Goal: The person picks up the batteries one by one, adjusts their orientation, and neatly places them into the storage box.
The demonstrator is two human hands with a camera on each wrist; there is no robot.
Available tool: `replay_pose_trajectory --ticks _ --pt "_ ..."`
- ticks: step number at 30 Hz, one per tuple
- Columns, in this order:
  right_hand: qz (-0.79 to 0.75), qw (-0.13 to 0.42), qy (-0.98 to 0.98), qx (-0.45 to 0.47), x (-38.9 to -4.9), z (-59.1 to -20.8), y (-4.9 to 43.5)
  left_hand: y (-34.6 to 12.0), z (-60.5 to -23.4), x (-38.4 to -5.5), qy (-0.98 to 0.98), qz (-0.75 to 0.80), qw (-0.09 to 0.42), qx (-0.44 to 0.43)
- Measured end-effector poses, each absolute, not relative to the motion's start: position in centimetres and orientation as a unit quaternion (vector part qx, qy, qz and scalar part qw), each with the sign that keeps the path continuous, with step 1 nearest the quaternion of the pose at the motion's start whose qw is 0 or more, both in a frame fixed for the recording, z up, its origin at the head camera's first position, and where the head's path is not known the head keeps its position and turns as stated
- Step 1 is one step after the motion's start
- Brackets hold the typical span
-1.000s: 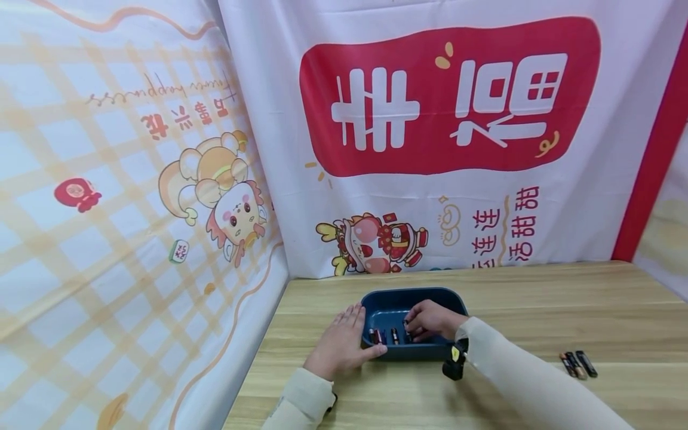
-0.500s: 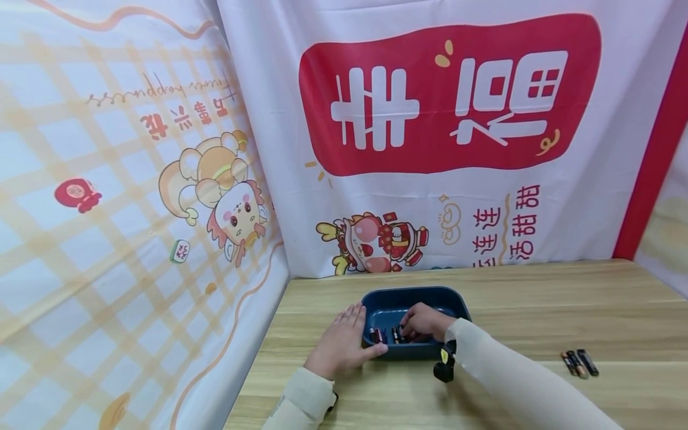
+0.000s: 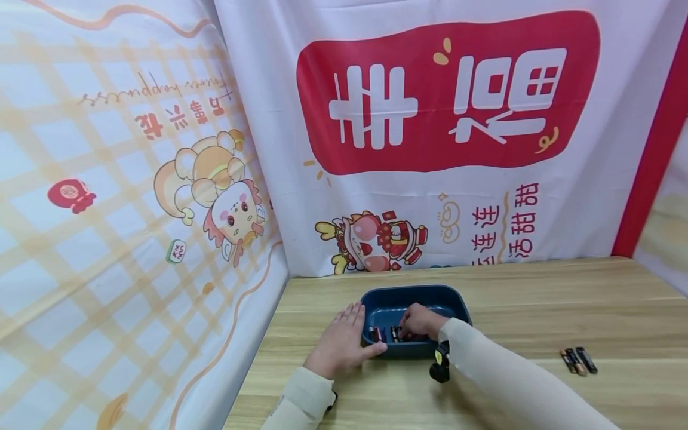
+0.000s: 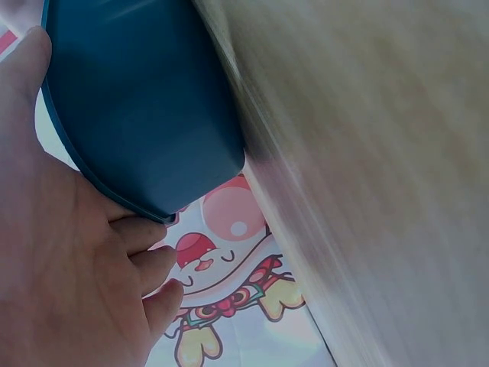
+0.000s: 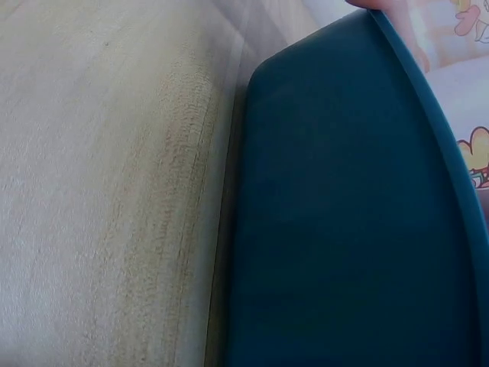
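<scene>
One dark blue tray (image 3: 414, 351) stands upright on the wood-grain bench (image 3: 527, 322), close to the hanging cloth (image 3: 269, 149) behind it. I see the person's left hand (image 3: 340, 343) laid against the tray's left end, released rather than clenched, its fingers fairly straight along the side and its thumb across the rim at the near left corner; the left wrist view shows it touching the tray wall. The right hand (image 3: 421, 321) reaches inside with bent fingers, their tips right at a battery (image 3: 395, 333) by the near wall. I cannot tell whether they pinch one, since the hand hides its own fingertips and my right wrist view gives me only the tray's outer side, the bench and a bit of the left hand. Left of that battery, a small cluster of reddish and dark batteries (image 3: 377, 334) lies in the near left corner. Well apart, to the right, I have three loose batteries (image 3: 576, 361) lying side by side on the bench.
</scene>
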State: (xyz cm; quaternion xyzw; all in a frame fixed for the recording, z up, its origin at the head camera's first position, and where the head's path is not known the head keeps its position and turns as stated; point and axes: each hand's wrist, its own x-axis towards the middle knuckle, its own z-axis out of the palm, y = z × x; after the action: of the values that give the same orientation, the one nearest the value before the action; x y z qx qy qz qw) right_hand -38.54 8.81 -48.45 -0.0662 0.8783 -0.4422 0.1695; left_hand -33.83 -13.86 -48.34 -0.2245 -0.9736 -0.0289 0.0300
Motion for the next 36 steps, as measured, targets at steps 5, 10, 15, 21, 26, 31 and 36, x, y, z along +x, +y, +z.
replay_pose_trajectory --ticks 5,10,15,21,26,31,36 --pt "-0.439 0.155 0.881 -0.082 -38.3 -48.5 8.4 -13.9 -48.3 -33.8 -0.973 -0.026 0.03 -0.227" --pt "-0.438 0.143 0.881 -0.111 -38.1 -48.8 8.0 -13.9 -48.4 -33.9 -0.971 -0.028 0.039 -0.232" --pt "-0.427 0.144 0.886 -0.112 -38.1 -48.8 7.8 -13.9 -48.6 -34.0 -0.971 -0.029 0.04 -0.233" --pt "-0.414 0.141 0.892 -0.111 -38.2 -48.6 7.8 -13.9 -48.4 -33.9 -0.971 -0.03 0.04 -0.233" --pt "-0.402 0.144 0.898 -0.105 -38.3 -48.5 7.7 -13.9 -48.2 -33.8 -0.971 -0.03 0.038 -0.234" --pt "-0.397 0.15 0.9 -0.098 -38.4 -48.6 7.7 -13.8 -48.3 -33.8 -0.972 -0.029 0.037 -0.231" --pt "-0.399 0.153 0.9 -0.091 -38.7 -48.8 7.8 -13.8 -48.3 -33.9 -0.972 -0.029 0.036 -0.229"
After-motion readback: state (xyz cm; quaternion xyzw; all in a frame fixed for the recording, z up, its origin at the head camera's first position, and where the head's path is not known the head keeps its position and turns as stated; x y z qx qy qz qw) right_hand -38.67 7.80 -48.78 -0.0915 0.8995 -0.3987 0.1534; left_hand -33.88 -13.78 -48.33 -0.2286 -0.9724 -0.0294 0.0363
